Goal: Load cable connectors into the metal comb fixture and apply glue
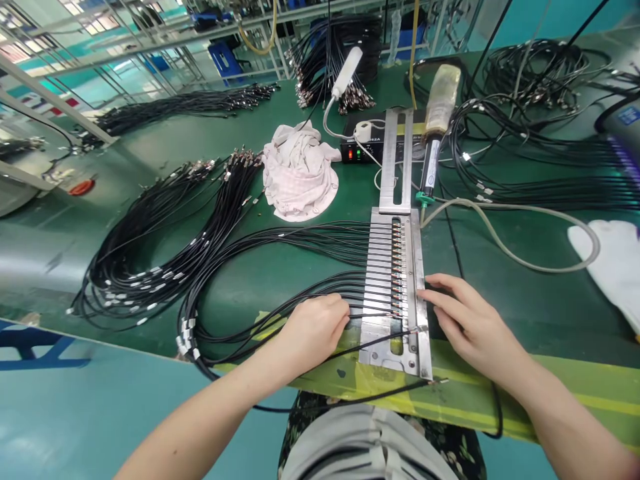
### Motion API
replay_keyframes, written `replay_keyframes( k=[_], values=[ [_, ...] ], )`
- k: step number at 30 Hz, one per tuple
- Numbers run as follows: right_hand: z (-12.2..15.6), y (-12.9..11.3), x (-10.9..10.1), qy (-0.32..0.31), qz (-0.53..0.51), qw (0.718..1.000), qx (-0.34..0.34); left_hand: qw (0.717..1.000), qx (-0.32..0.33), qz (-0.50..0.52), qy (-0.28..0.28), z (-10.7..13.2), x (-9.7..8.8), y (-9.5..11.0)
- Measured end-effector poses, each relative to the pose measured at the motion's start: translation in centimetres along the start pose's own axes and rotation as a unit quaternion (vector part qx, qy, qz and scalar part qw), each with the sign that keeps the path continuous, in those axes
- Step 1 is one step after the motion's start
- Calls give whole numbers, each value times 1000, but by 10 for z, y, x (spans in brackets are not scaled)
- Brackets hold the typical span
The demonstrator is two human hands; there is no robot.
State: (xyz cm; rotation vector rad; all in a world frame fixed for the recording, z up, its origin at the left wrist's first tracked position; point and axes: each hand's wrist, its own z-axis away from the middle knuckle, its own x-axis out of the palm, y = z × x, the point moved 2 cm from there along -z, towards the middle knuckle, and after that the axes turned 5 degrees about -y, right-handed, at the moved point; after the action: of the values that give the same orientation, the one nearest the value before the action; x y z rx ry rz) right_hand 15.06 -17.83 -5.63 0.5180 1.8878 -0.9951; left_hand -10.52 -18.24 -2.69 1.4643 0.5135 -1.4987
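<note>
stretching away from the person, the jig lay on the worktop between the two hands, its long axis running near to far, with a row of cables entering side by side from the left, roughly square to that axis. the held cable ran to the right from the left hand, the nearer of the two to it, into the jig's near half. that left grip was closed, thumb and bent fingers pinched on the cable; whether it caught a second strand i could not tell. the right hand was open, fingers spread, holding nothing visible, a fingertip at the jig's right edge. a loose cable crossed the jig closer to the person.
</note>
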Motion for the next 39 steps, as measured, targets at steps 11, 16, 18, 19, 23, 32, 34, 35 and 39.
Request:
replay_keyframes(
  k=[11, 16, 18, 19, 23, 32, 34, 35, 39],
  values=[
    [0, -1, 0, -40, 11, 999, 13, 993, 58, -20, 99, 2, 5, 1],
    [0, -2, -1, -39, 11, 999, 15, 982, 92, -10, 168, -1, 8, -2],
    [0, -2, -1, -38, 9, 999, 17, 978, 110, 5, 176, 0, 9, -3],
    [0, -2, -1, -38, 8, 999, 17, 977, 117, 11, 180, 1, 10, -4],
    [1, -1, -1, -35, 6, 999, 14, 976, 124, 3, 180, 0, 14, -5],
    [-8, -16, -6, -23, 4, 996, -87, 981, 132, -68, 126, -6, 20, -2],
    [-11, -26, -2, -38, 22, 994, -103, 979, 139, -78, 126, -5, 20, -2],
    [-12, -31, 1, -45, 36, 993, -106, 978, 143, -81, 128, -5, 19, -2],
    [-16, -42, 16, -49, 89, 989, -112, 977, 167, -77, 110, -2, 20, -3]
  ],
)
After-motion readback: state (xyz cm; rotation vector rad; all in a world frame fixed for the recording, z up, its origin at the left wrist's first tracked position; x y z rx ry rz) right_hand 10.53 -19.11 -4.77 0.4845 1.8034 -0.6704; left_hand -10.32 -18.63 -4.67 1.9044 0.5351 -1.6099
